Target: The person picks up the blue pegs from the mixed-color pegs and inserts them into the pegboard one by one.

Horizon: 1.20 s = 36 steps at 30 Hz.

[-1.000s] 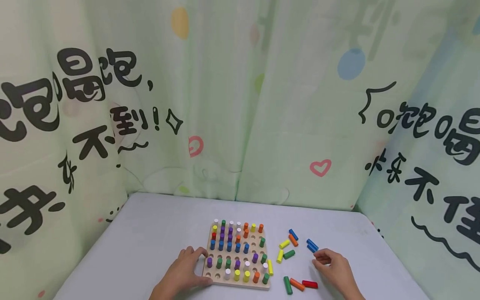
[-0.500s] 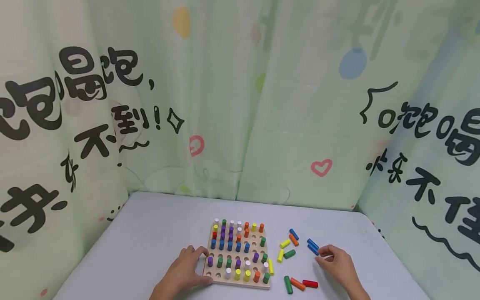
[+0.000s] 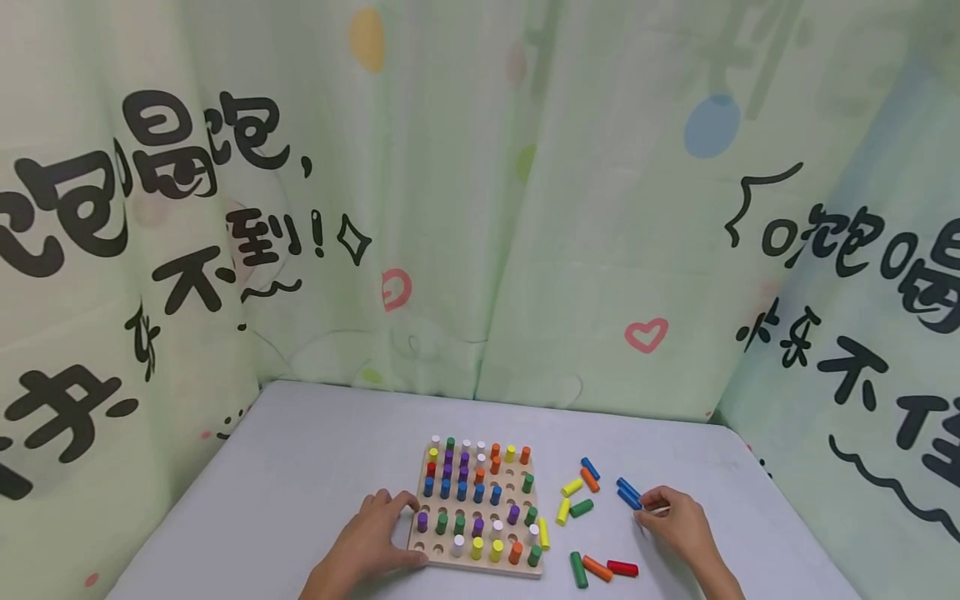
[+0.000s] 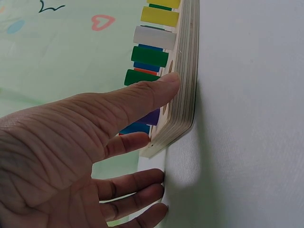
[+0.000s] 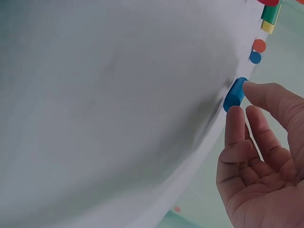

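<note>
A wooden pegboard [image 3: 483, 568] with several rows of coloured pegs stands on the table. My left hand [image 3: 363, 537] holds its near left corner. In the left wrist view, the thumb [image 4: 159, 90] lies on the board's front edge and the index finger reaches round the corner; the other fingers are off it. My right hand [image 3: 675, 529] is low over the table, fingertips at the near end of a blue peg [image 5: 235, 95]. A gap shows between its thumb and index finger. Another blue peg [image 3: 626, 485] lies alongside, just behind.
Yellow [image 3: 564, 511], green [image 3: 582, 507], orange [image 3: 589, 482] and blue pegs lie loose right of the board. Nearer are green, orange and red [image 3: 622, 568] pegs. One yellow peg [image 3: 543, 533] lies against the board's right edge. Printed curtains [image 3: 480, 250] surround the table.
My right hand has drawn slightly back to the right, so more of the nearer blue peg shows. The left hand stays on the board. The whole view has shifted a little.
</note>
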{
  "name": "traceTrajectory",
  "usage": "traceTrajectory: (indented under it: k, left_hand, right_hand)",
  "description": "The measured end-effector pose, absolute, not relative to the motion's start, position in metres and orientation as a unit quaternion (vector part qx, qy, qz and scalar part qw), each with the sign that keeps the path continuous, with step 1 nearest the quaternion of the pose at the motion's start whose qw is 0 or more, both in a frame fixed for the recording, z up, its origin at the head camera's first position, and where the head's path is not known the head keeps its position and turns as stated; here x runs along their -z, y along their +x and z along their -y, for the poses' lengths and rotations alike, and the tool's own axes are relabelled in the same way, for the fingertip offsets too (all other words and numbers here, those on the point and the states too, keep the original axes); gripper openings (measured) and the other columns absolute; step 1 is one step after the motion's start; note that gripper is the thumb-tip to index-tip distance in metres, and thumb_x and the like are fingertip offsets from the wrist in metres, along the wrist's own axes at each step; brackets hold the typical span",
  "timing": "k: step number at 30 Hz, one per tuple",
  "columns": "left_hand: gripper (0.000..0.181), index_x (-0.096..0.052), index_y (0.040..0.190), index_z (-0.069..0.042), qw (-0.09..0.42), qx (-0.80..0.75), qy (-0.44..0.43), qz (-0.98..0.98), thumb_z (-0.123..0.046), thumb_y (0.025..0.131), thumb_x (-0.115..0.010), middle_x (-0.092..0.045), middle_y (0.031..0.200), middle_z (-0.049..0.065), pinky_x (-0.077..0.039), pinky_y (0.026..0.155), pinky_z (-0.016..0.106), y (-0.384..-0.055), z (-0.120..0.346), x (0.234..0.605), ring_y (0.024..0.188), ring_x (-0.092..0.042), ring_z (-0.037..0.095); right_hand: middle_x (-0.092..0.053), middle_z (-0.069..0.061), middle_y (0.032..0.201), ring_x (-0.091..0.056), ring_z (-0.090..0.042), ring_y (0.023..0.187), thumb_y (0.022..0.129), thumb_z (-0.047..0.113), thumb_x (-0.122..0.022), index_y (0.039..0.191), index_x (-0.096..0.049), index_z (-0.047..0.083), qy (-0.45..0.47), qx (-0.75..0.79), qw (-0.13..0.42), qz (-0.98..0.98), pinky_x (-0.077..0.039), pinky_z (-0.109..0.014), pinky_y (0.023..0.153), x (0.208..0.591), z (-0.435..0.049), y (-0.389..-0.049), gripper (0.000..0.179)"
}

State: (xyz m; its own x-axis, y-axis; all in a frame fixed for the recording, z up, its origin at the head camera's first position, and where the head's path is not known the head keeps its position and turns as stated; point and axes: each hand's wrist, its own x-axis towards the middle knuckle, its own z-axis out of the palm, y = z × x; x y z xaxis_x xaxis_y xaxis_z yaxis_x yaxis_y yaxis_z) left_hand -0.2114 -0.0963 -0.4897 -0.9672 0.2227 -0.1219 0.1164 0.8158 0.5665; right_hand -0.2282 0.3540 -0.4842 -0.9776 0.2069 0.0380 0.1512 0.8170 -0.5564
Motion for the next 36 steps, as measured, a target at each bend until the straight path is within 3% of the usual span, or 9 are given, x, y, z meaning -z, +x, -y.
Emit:
traceTrajectory:
  k: [36]
  left_hand:
    - [0.060, -0.063, 0.117, -0.020, 0.096, -0.288, 0.090, -0.948, -0.041, 0.069, -0.094, -0.053, 0.101, 0.007, -0.051, 0.086, 0.054, -0.212, 0.097, 0.489, 0.094, -0.047, 0.027]
  right_hand:
    - [-0.067, -0.007, 0.087, -0.062, -0.022, 0.080, 0.084, 0.005, -0.080, 0.095, -0.066, -0.002, -0.098, -0.287, 0.027, 0.953, -0.056, -0.040, 0.073, 0.488, -0.352, -0.240, 0.019]
